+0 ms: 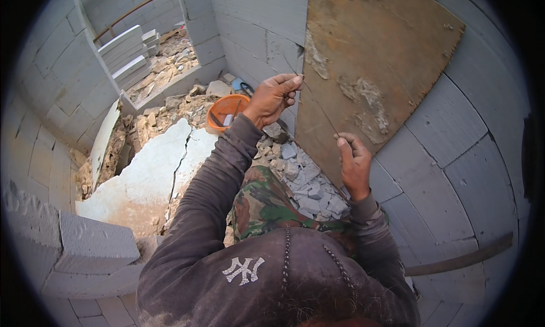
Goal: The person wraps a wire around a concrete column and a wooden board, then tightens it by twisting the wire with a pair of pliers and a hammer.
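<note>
A thin dark wire (pixel 322 108) runs slantwise between my two hands, in front of a brown, cement-stained board (pixel 346 49) that leans against the block wall. My left hand (pixel 275 98) pinches the wire near its upper end, thumb and forefinger pressed together, and a short piece sticks out beyond them. Lower and to the right, my right hand (pixel 355 163) grips the other end between thumb and fingertip. Both hands are held up in the air, close to the board's left and lower parts.
An orange bucket (pixel 228 112) with tools inside stands on rubble beyond my left forearm. A cracked pale slab (pixel 145 176) lies at the left. Broken block pieces (pixel 309 185) are heaped under the board. Grey block walls (pixel 454 174) surround me; stacked blocks (pixel 126 53) show through an opening.
</note>
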### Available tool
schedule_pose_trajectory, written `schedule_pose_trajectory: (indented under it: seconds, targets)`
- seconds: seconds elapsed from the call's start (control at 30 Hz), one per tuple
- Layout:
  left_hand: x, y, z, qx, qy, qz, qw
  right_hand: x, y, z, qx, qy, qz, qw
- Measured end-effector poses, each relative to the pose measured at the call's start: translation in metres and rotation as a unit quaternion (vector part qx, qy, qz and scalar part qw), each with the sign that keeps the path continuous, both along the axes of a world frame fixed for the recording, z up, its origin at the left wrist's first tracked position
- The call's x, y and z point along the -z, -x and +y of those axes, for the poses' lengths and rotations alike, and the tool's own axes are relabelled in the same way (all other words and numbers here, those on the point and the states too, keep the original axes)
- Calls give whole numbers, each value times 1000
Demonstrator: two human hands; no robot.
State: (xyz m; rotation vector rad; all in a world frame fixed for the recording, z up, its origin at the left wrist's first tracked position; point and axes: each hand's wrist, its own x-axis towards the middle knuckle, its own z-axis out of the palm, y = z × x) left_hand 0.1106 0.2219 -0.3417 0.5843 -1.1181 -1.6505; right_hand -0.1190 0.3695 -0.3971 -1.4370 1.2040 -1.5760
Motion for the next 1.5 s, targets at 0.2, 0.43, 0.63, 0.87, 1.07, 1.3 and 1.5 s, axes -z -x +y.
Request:
schedule_pose_trajectory:
  seconds: [0.2,0.43,0.63,0.87,1.07,1.3,1.5]
  targets:
    - [-12,20,26,-30,72,-83,993,-29,-4,-9,-49,-33,-25,998]
    - [-18,46,55,-34,139,-133,981,-46,-11,-26,-14,3,-11,1000]
    - [-6,55,57,-157,300,-226,914,-41,-9,-20,53,79,101,990]
    - [-11,53,69,-73,382,-303,870,-75,26,-39,37,189,240,952]
    - [-1,44,64,-67,354,-278,890,-71,33,-26,-103,141,311,934]
    - [-1,53,61,1,344,-295,891,-40,40,-51,-152,4,134,979]
    - [22,78,74,-163,425,-292,841,-27,32,-17,-123,-84,62,987]
